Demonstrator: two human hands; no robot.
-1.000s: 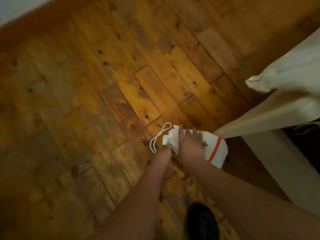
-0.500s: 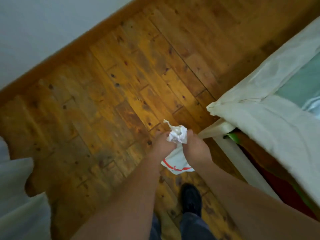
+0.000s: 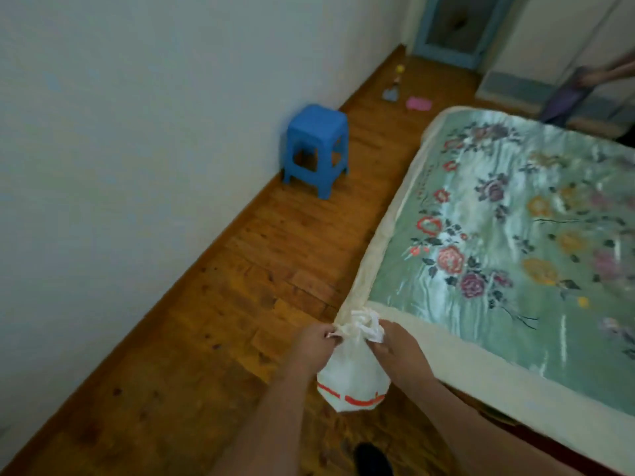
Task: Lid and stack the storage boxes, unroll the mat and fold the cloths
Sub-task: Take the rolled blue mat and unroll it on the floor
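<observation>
The white red-striped cloth bag (image 3: 354, 376) is being pinched at its neck by the left hand (image 3: 311, 341) and the right hand (image 3: 395, 345). Flattening for folding is probably being required next.

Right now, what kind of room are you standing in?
Most likely a bedroom. A bed with a green flowered quilt fills the right side, a blue plastic stool stands by the white wall, and the floor is wooden boards.
</observation>
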